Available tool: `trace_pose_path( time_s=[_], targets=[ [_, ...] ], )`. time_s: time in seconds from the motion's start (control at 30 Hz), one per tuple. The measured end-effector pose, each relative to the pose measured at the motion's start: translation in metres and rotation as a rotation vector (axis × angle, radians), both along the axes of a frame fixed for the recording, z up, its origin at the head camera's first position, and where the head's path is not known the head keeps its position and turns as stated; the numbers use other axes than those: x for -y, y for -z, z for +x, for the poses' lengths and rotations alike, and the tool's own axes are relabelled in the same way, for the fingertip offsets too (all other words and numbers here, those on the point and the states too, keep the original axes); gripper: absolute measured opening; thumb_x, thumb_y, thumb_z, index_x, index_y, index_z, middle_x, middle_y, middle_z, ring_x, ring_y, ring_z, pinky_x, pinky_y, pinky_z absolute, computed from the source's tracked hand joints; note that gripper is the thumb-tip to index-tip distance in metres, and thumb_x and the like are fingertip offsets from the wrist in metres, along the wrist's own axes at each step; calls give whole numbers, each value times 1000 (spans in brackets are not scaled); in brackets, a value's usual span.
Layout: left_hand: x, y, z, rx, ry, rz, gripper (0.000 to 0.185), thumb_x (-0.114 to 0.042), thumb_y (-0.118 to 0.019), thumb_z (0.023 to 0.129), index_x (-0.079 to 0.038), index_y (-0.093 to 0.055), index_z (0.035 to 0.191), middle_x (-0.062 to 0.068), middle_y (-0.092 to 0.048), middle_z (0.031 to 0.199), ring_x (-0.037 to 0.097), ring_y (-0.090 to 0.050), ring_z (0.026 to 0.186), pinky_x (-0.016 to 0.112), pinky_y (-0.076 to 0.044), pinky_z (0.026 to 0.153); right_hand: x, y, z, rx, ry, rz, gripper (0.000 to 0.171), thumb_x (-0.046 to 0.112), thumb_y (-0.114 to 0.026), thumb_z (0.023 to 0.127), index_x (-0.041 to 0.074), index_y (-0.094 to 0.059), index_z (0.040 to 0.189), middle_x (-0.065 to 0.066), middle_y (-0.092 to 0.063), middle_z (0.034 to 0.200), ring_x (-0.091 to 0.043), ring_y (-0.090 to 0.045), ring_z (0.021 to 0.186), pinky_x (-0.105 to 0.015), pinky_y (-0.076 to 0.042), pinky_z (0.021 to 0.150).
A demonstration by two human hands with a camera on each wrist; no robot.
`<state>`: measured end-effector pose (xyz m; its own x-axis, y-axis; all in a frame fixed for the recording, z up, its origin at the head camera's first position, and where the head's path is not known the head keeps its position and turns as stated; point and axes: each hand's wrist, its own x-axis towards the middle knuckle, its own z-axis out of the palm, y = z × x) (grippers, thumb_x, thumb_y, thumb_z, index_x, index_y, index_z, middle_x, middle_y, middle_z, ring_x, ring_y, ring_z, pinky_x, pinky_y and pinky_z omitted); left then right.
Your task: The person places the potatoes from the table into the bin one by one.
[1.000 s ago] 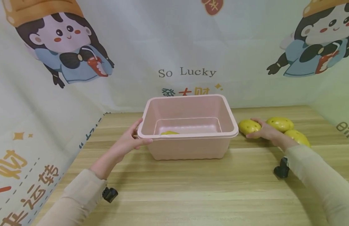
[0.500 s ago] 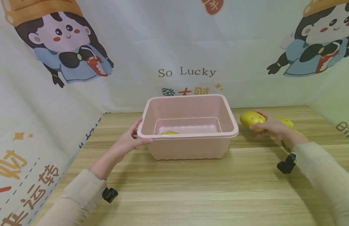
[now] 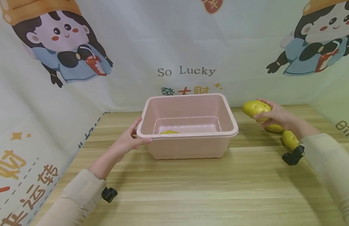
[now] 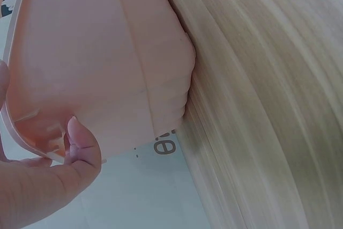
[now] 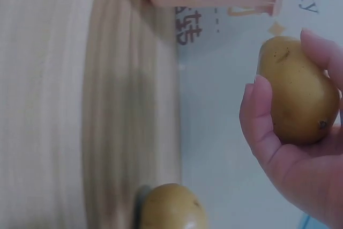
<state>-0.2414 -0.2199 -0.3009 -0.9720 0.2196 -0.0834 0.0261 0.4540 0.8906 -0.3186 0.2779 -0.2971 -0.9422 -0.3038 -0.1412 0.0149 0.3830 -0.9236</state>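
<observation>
Above wood grain (image 3: 191, 185) — knobbly oval potato (image 3: 255, 109).

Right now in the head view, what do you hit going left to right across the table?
Left hand gripping the tub's rim → pink tub → potato held up in the right hand → potato on the table.

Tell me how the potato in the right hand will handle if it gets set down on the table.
The potato is rounded and egg-shaped, so it would probably roll or rock on the table. The right hand lifts it with fingers only partly wrapped round it, so it is likely light. Its skin looks smooth, perhaps slightly slippery.
</observation>
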Motion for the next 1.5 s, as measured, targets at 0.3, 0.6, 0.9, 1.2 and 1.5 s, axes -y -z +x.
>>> trace_pose_path(
  time_s=[0.3, 0.6, 0.9, 1.2, 1.5],
  targets=[
    [1, -1, 0, 0, 0, 3, 95, -26, -69, 81, -24, -3, 148, 16, -41, 114, 20, -41, 95, 29, -40, 72, -1, -25, 1, -44, -16, 66, 83, 18, -58, 88, 14, -1, 148, -10, -41, 110, -14, -58, 84, -31, -51, 72],
    [1, -1, -1, 1, -5, 4, 95, -26, -70, 80, -24, -3, 148, 16, -42, 116, 20, -41, 94, 28, -40, 71, 2, -47, 1, -57, -30, 90, 77, 17, -57, 88, 15, -7, 146, -7, -42, 107, -16, -57, 83, -30, -50, 71],
    [1, -1, -1, 2, -6, 3, 95, -26, -70, 80, -26, -3, 148, 16, -42, 116, 20, -41, 93, 28, -40, 71, 7, -65, -1, -73, -36, 132, 76, 20, -58, 88, 17, -10, 146, -9, -39, 111, -17, -56, 85, -30, -48, 71],
    [1, 0, -1, 6, -7, 3, 95, -26, -69, 81, -26, -3, 148, 16, -42, 116, 20, -42, 94, 29, -41, 71, 16, -79, -2, -81, -70, 151, 74, 19, -59, 87, 17, -13, 144, -9, -38, 112, -18, -54, 88, -29, -48, 72],
    [1, 1, -2, 9, -6, 0, 94, -27, -69, 81, -27, -4, 148, 16, -42, 116, 22, -42, 98, 29, -41, 72, 30, -93, -4, -95, -86, 183, 74, 22, -59, 87, 16, -13, 144, -8, -38, 112, -18, -55, 86, -28, -48, 71]
  ],
)
